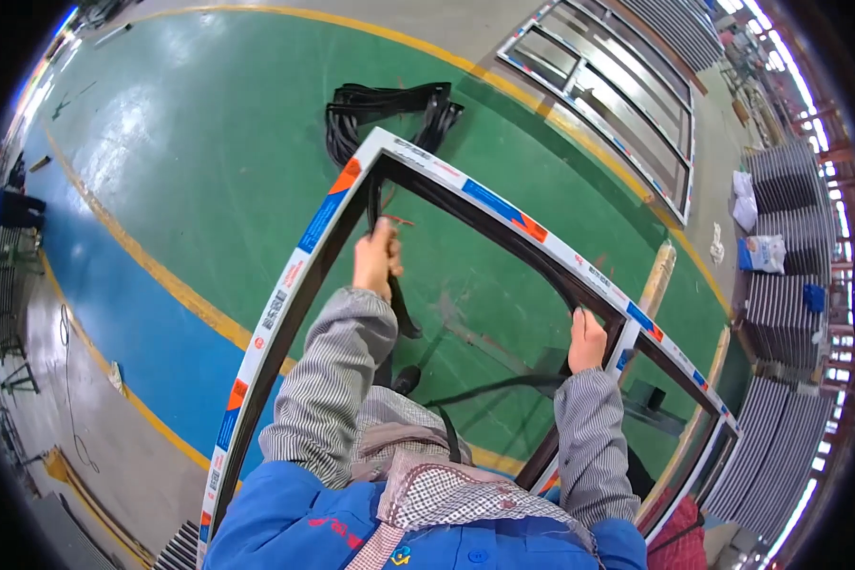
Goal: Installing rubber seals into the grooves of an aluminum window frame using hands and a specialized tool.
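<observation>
A large window frame (274,309) with white edges, covered in printed film, stands around my arms, its dark inner channel facing me. In my closed left hand (378,258) is a black rubber strip (406,313), near the upper left corner; part of it hangs below the fist. My right hand (587,342) is closed on black strip too, at the inner edge of the top bar beside a divider (622,342). Between the two hands the strip runs along the top bar and bows slightly away from it near the right hand. Another length trails low across the opening.
A heap of black strip (437,122) lies on the green floor beyond the corner. Farther right rests another window frame (627,152). Long wrapped poles (657,275) lie to the right, near stacks of grey profiles (779,456). Yellow lines mark the floor.
</observation>
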Demonstrator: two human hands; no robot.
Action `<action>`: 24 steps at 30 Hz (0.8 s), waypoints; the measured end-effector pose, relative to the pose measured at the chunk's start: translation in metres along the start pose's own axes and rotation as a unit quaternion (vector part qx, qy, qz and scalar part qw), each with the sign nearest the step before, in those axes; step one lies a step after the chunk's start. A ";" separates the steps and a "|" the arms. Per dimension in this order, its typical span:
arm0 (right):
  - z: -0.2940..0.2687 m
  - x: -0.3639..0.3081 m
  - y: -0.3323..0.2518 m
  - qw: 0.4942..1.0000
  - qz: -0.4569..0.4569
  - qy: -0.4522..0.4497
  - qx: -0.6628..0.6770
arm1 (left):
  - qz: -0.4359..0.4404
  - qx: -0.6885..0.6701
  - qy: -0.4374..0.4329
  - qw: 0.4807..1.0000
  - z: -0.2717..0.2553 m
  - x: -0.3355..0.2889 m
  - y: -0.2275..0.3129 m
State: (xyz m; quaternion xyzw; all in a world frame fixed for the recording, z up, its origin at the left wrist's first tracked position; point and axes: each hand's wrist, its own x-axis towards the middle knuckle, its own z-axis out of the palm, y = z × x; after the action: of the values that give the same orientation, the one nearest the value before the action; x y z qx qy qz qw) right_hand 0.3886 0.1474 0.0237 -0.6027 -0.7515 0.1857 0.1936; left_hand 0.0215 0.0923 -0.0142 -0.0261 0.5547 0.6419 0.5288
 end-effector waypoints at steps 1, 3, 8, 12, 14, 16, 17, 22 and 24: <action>-0.001 0.005 0.001 0.998 0.049 -0.021 0.032 | -0.005 0.021 -0.039 0.999 0.014 -0.002 -0.008; 0.003 0.008 0.004 0.994 0.076 -0.040 0.069 | 0.018 0.096 -0.037 0.994 0.048 0.002 -0.017; 0.010 0.015 0.003 0.983 0.109 -0.098 0.114 | 0.036 0.077 0.010 0.996 0.092 0.022 -0.026; 0.013 0.022 0.027 0.973 0.133 -0.138 0.130 | 0.034 0.059 0.050 0.996 0.112 0.022 -0.033; 0.016 0.021 0.038 0.970 0.139 -0.129 0.155 | 0.052 0.030 0.050 0.997 0.113 0.023 -0.037; 0.017 0.023 0.040 0.978 0.132 -0.131 0.091 | 0.063 0.007 0.050 0.997 0.112 0.025 -0.043; 0.017 0.023 0.041 0.979 0.132 -0.130 0.087 | 0.072 -0.015 0.049 0.996 0.114 0.027 -0.046; 0.017 0.027 -0.062 0.961 -0.162 0.087 -0.205 | 0.070 -0.021 0.072 0.995 0.105 0.026 -0.044; 0.031 0.049 -0.109 0.955 -0.198 0.107 -0.195 | 0.061 -0.033 0.094 0.993 0.108 0.023 -0.041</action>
State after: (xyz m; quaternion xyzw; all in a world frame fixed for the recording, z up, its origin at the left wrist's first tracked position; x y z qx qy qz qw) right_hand 0.2718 0.1714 0.0561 -0.4844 -0.8522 -0.0719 0.1842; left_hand 0.1001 0.1800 -0.0157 -0.0700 0.5807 0.6854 0.4336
